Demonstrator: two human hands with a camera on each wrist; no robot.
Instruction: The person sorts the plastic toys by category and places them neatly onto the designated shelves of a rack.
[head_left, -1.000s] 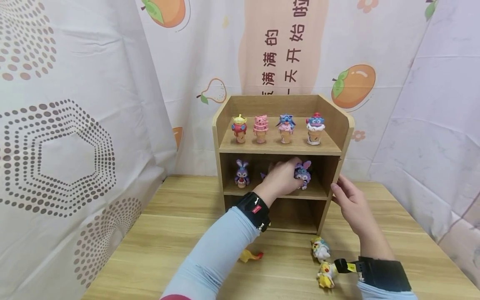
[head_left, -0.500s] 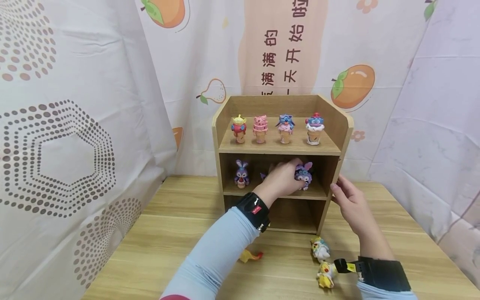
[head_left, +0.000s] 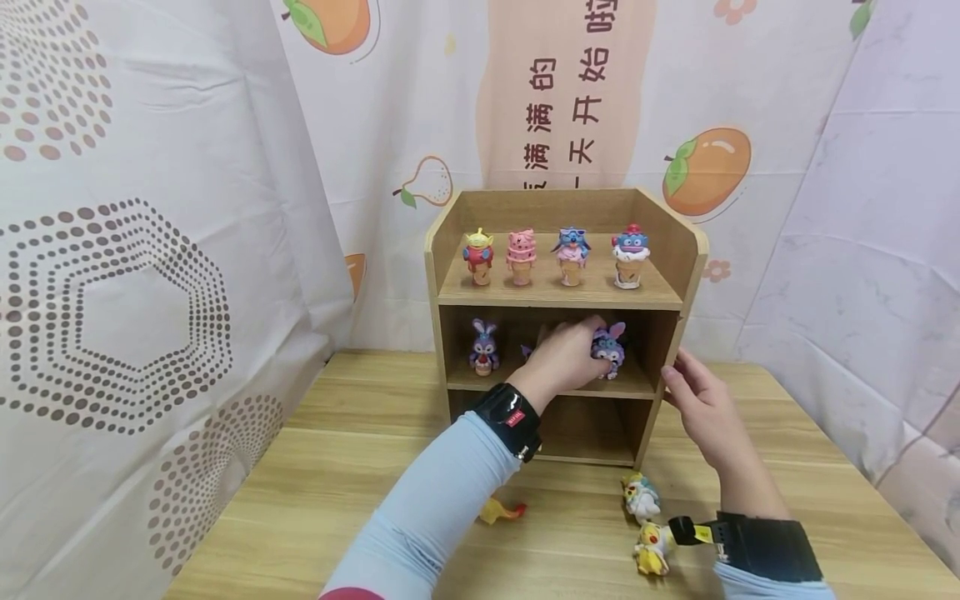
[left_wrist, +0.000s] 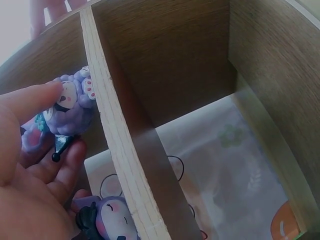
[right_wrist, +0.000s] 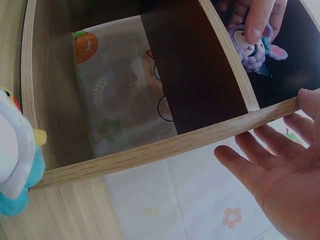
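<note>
My left hand point(head_left: 564, 357) reaches into the middle compartment of a small wooden shelf point(head_left: 558, 297). Between thumb and fingers it pinches a purple figurine with a pink-lined ear point(head_left: 609, 358), near the right end of the board. In the left wrist view, the figurine point(left_wrist: 74, 102) has a pale face and touches the shelf board's edge. A second purple figurine point(left_wrist: 114, 220) stands beside the hand, mostly hidden from the head view. My right hand point(head_left: 703, 408) touches the shelf's right side panel. Its fingers point(right_wrist: 272, 145) are fairly straight, with the thumb near the front edge.
Several ice-cream-cone figurines point(head_left: 521, 258) line the top board. A purple rabbit figurine point(head_left: 484, 348) stands at the middle compartment's left. On the wooden table point(head_left: 337, 467) lie a white-and-blue figurine point(head_left: 641, 498), a yellow-and-white one point(head_left: 652, 550) and a yellow one with a red tip point(head_left: 498, 511).
The purple figurine in my left hand has shifted very slightly to the right. My right hand stays at the side panel.
</note>
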